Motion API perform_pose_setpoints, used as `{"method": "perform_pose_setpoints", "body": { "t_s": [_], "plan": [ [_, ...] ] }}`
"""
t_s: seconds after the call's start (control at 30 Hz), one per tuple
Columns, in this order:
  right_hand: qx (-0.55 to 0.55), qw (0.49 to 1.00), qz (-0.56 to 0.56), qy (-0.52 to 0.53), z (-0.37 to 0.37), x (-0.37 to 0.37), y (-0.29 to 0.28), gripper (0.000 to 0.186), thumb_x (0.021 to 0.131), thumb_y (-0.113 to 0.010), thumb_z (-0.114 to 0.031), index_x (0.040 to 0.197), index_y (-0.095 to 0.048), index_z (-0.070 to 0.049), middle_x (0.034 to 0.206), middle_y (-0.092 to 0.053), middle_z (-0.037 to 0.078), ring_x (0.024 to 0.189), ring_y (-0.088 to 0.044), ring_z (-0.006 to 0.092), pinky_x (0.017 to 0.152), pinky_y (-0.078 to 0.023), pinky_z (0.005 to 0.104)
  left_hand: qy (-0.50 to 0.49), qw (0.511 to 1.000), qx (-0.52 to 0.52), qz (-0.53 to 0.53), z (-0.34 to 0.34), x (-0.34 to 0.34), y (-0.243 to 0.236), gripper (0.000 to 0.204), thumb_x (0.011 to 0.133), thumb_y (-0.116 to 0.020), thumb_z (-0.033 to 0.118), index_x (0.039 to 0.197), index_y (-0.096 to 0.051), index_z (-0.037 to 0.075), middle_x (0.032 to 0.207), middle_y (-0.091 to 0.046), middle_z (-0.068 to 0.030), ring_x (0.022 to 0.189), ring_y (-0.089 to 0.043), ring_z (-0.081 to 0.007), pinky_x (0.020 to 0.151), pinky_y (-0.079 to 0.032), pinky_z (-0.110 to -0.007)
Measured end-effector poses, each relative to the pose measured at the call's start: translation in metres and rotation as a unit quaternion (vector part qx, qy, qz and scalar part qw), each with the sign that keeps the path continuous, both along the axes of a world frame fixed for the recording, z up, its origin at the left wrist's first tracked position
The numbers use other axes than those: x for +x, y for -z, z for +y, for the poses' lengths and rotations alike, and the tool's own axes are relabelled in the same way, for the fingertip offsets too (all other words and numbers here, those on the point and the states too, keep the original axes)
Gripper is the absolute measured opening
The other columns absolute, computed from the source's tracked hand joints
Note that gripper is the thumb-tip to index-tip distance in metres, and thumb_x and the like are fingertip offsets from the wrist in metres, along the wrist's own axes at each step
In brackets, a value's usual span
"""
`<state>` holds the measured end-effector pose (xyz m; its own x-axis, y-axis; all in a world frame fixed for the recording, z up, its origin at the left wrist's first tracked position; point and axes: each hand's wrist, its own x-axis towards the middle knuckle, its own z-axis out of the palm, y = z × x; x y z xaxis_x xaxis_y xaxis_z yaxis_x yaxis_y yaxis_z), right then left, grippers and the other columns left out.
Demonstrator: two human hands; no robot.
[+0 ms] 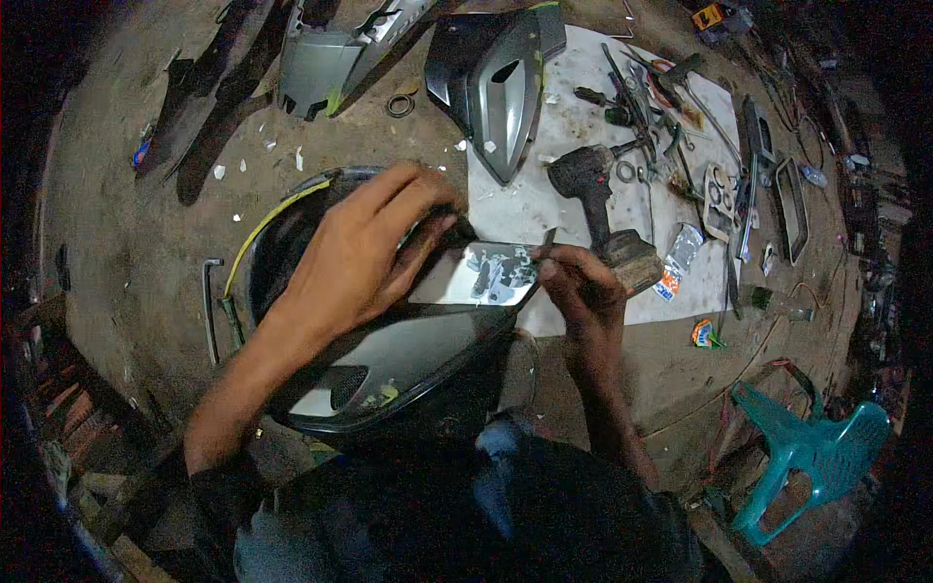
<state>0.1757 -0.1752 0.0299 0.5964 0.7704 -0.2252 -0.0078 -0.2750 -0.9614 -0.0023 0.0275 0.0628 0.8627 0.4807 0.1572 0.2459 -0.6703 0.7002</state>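
Head view: shows a grey panel (418, 345) just off centre toward 8 o'clock. Could get scratched near its mottled silver patch (498, 276), likely from a slip or steep tilt of the thin dark piece (548, 240). Points its narrow end toward 2 o'clock, with its long axis from 8 to 2. Pinches that piece in the right hand (586, 290); half-curls the left hand (364, 243) over the panel, cannot tell whether gripping.

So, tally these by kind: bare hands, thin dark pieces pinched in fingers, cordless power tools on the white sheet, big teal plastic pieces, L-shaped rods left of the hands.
Bare hands, left hand and right hand: 2
Thin dark piece: 1
Power tool: 1
Teal plastic piece: 1
L-shaped rod: 1
Total: 6
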Motion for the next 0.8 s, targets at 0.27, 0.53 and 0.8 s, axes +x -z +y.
{"method": "perform_pose_setpoints", "body": {
  "t_s": [0.27, 0.53, 0.8],
  "plan": [
    [0.13, 0.975, 0.171, 0.05, -0.012, 0.015, 0.006, 0.044, 0.108, -0.065, -0.036, 0.123, -0.068, 0.005, 0.108, -0.077, 0.016, 0.1, -0.075, 0.0246, 0.092, -0.058, 0.0402, 0.1, 0.995, 0.01, -0.027, 0.018, 0.033, -0.004, 0.039, 0.098, -0.069, 0.004, 0.137, -0.071, 0.012, 0.131, -0.069, -0.0192, 0.118, -0.07, -0.0404, 0.101, -0.058, -0.047],
    [0.113, 0.981, 0.153, 0.028, -0.01, 0.004, 0.016, 0.025, 0.106, -0.068, -0.013, 0.125, -0.065, 0.004, 0.108, -0.075, 0.015, 0.093, -0.074, 0.0211, 0.086, -0.059, 0.0355, 0.202, 0.977, -0.029, 0.069, -0.013, 0.016, 0.004, 0.027, 0.097, -0.073, 0.018, 0.12, -0.066, 0.006, 0.112, -0.062, -0.0165, 0.106, -0.068, -0.0413, 0.091, -0.058, -0.05],
    [0.155, 0.972, 0.176, 0.027, -0.006, -0.001, 0.021, 0.024, 0.105, -0.07, -0.013, 0.122, -0.065, 0.004, 0.104, -0.072, 0.013, 0.093, -0.071, 0.02, 0.085, -0.058, 0.0351, 0.15, 0.98, -0.016, 0.13, -0.029, 0.009, 0.01, 0.037, 0.093, -0.072, 0.011, 0.128, -0.061, 0.007, 0.13, -0.06, -0.0176, 0.114, -0.067, -0.0443, 0.098, -0.056, -0.052]
  ]
}}
